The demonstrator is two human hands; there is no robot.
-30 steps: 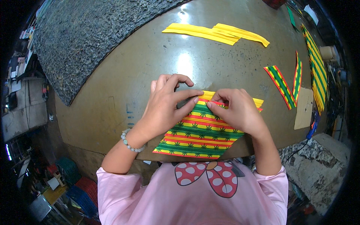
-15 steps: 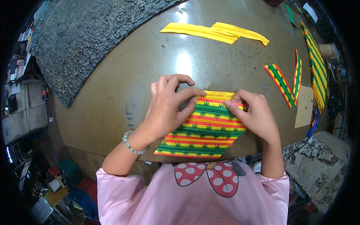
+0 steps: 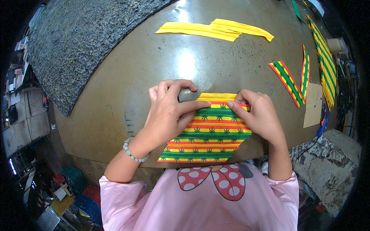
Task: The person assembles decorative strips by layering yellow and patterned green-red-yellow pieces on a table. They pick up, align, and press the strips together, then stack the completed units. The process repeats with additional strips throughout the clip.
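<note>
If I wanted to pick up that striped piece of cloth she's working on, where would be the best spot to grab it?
Probably the near edge of the striped cloth, coming from the person's side. It lies flat on the brown table, so there is little to pinch in the middle, but its lower edge reaches the table's rim, where fingers could slip beneath. The top edge is pinned under the left hand and right hand.

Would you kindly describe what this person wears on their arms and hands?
Both hands are bare, with no gloves or rings visible. The left hand has a bracelet of pale round beads at the wrist. The right hand has a bare wrist. Pink short sleeves end above the elbows.
</note>
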